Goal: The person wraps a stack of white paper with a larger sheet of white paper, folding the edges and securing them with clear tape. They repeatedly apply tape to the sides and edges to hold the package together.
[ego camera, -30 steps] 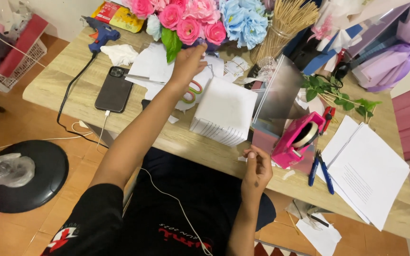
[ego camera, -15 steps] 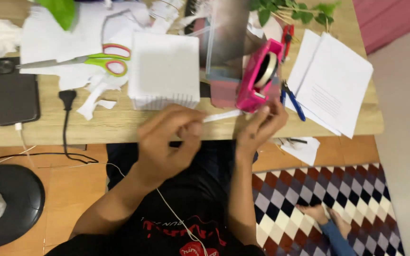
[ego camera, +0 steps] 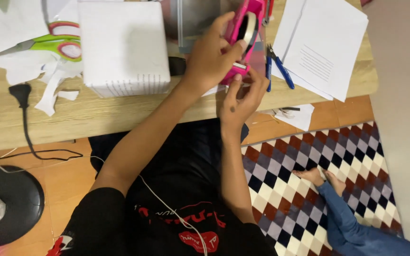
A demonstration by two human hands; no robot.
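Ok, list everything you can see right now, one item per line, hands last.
tape dispenser: one, pink, desk edge
paper stack: one, white, desk middle
scissors: one, green and pink, on paper scraps
loose sheets: several, white, desk right
pliers: one, blue handles, beside the dispenser
plug: one, black, desk left
rug: one, checkered, floor
left hand: on the dispenser
right hand: below the dispenser

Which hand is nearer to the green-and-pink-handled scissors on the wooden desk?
Left. The left hand rests on the pink tape dispenser, right of the scissors; the right hand sits lower, at the desk edge, farther away.
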